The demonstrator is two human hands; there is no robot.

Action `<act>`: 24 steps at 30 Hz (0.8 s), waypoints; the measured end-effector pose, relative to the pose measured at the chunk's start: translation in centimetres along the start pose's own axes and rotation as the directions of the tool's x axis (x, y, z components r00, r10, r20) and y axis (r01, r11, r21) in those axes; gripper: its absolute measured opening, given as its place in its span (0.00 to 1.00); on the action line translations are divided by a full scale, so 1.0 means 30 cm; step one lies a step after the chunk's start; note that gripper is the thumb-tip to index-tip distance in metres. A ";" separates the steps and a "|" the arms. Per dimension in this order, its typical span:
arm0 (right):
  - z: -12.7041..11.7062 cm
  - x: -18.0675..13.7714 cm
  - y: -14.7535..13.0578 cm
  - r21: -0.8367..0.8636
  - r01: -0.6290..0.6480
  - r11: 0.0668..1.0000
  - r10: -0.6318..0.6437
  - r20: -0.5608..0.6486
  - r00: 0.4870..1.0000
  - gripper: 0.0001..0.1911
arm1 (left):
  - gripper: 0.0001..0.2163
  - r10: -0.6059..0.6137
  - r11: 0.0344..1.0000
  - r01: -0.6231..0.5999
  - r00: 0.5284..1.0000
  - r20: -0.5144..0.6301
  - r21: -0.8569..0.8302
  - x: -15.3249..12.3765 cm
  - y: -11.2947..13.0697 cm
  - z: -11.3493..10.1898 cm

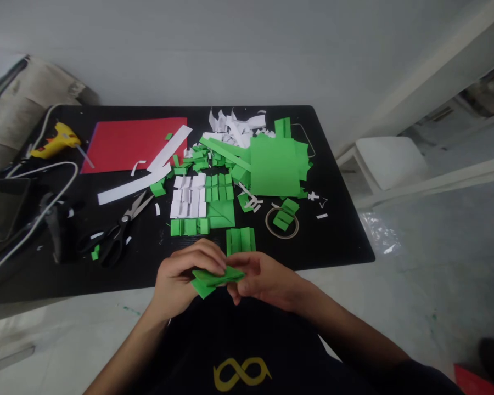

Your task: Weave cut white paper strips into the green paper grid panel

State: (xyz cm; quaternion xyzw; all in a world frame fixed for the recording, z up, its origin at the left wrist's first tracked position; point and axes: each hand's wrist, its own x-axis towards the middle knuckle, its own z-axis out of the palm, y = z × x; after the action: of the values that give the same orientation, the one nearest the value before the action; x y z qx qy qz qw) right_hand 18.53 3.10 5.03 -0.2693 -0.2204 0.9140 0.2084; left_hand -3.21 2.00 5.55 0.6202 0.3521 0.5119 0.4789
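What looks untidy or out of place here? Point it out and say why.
Crumpled white scraps lie heaped at the back of the black table, untidy beside the flat green sheets. The scissors lie with blades open. The held green paper shows no obvious damage.

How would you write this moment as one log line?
left hand: holding folded green paper | right hand: touching same paper | scissors: on black table
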 end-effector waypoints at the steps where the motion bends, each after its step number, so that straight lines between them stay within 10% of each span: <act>1: -0.005 -0.010 -0.005 -0.071 0.026 0.997 -0.027 -0.013 1.000 0.33 | 0.04 -0.021 1.000 0.021 1.000 -0.004 0.007 -0.008 0.007 -0.013; 4: -0.026 -0.038 -0.031 -0.455 0.190 0.870 -0.297 -0.175 0.939 0.26 | 0.08 -0.198 0.979 0.203 0.972 -0.124 0.031 -0.037 0.023 -0.054; 8: -0.056 -0.033 -0.048 -0.967 0.193 0.167 -0.740 0.006 0.672 0.07 | 0.16 -0.476 0.878 0.472 0.851 -0.219 -0.077 -0.061 0.015 -0.065; 12: -0.081 0.009 -0.014 -0.948 0.114 -0.296 -0.641 0.285 0.713 0.12 | 0.20 -0.630 0.773 0.607 0.769 -0.109 -0.184 -0.059 -0.018 -0.028; 24: -0.154 0.014 0.052 -0.925 0.143 -0.351 -0.589 0.337 0.734 0.16 | 0.17 -0.589 0.802 0.597 0.779 -0.215 -0.032 -0.040 -0.073 0.044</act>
State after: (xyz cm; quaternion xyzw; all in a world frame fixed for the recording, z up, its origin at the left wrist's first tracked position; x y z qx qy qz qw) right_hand 20.50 3.39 0.56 -0.3670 -0.8668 0.2278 0.2492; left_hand -2.09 1.21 3.06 0.4282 0.5880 0.3925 0.5630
